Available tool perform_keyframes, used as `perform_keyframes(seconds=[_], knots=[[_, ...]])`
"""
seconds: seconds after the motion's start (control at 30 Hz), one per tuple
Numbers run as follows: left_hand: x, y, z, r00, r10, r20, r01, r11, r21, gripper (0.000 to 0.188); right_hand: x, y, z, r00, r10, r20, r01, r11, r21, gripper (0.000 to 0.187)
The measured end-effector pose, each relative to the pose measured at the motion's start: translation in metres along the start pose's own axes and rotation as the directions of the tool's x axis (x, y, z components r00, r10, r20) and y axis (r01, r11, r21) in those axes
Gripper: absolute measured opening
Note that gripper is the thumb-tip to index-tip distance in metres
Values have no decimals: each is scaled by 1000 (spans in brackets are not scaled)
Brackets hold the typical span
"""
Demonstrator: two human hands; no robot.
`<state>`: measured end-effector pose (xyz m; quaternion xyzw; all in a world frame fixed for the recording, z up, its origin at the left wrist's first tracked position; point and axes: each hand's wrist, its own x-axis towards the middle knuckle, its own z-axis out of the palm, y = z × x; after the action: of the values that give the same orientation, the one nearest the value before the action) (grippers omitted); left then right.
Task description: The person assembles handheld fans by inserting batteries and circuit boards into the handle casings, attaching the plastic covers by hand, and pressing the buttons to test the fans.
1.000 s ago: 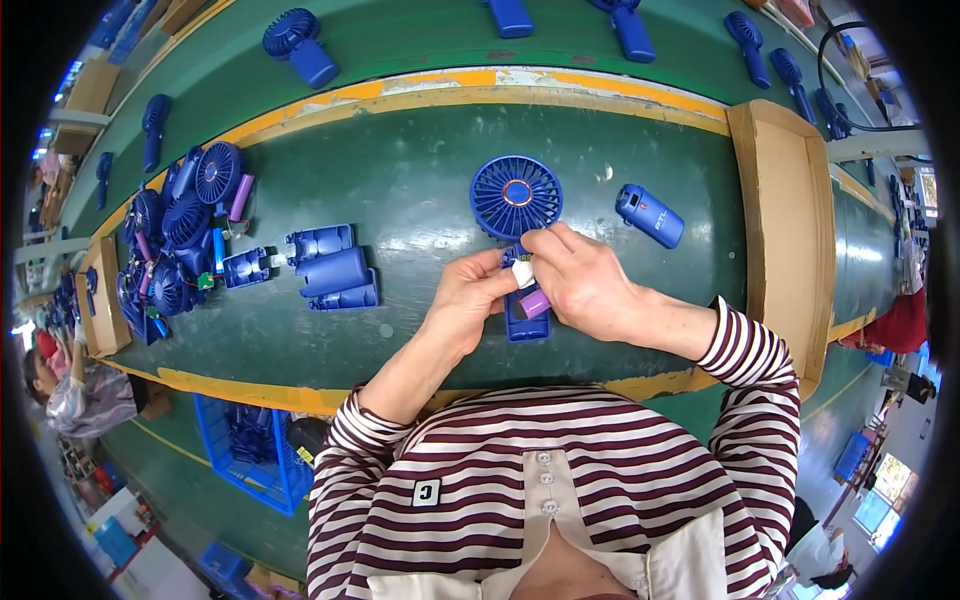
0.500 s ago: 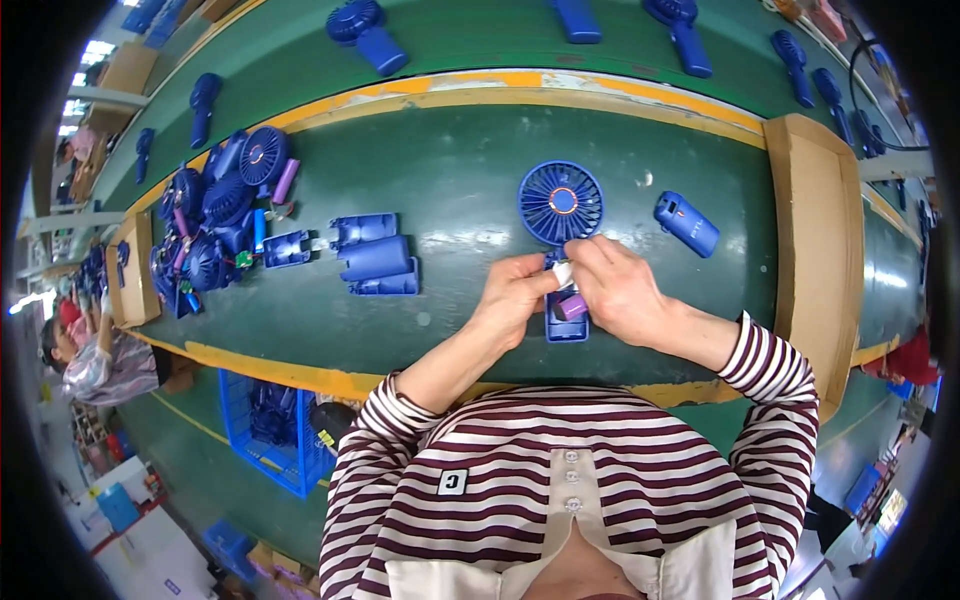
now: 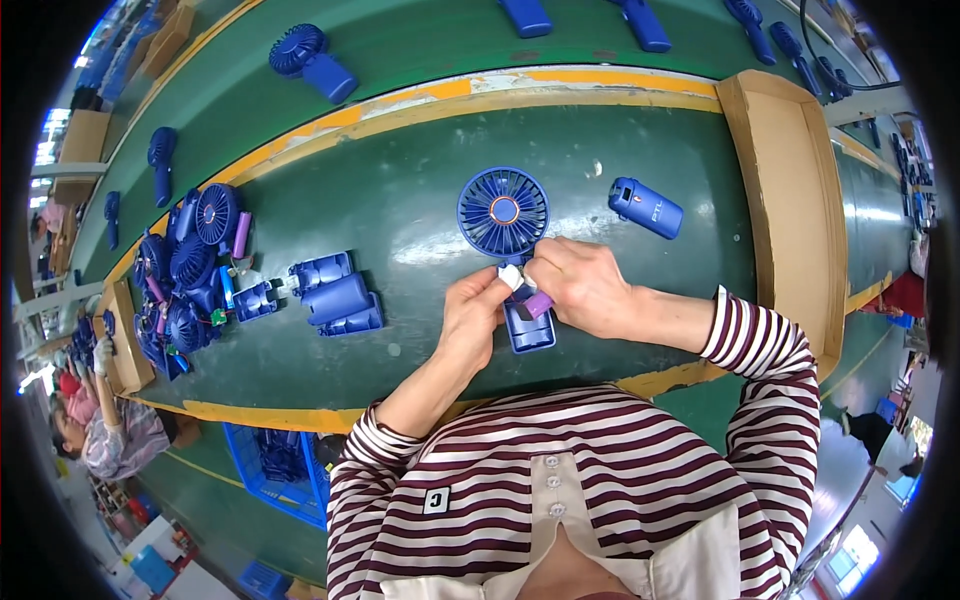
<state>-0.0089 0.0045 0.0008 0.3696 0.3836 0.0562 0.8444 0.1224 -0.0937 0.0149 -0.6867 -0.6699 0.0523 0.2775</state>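
Fingers of the left hand (image 3: pixel 468 318) pinch a white scrap (image 3: pixel 511 276) over the opened handle (image 3: pixel 531 337) of a blue fan (image 3: pixel 503 212) lying on the green table (image 3: pixel 400 160); those of the right hand (image 3: pixel 578 287) curl beside it, their grip hidden, near a purple battery (image 3: pixel 537 305).

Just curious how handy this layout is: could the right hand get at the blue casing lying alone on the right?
Probably yes: nothing visible stands between the right hand and the blue casing, though that hand is busy at the fan.
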Motion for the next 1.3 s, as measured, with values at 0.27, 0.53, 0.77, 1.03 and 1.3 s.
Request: perform_keyframes(seconds=[0.27,0.53,0.77,1.03,1.3], knots=[[1,4,-3,999,-32,22,32,999,-24,19,0,5,-1,999,31,34,-34,994,103,20],[9,23,-10,975,-121,188,122,993,10,27,2,3,-8,996,47,81,-56,992,116,19],[11,15,-7,984,-114,140,100,990,101,18,0,2,-9,996,69,65,-76,989,124,18],[13,-2,-4,996,93,13,-94,987,132,10,6,-9,-15,858,434,273,-490,852,184,19],[14,13,2,996,93,-1,-91,986,141,14,-35,-25,-34,931,362,49,-330,777,536,43]])
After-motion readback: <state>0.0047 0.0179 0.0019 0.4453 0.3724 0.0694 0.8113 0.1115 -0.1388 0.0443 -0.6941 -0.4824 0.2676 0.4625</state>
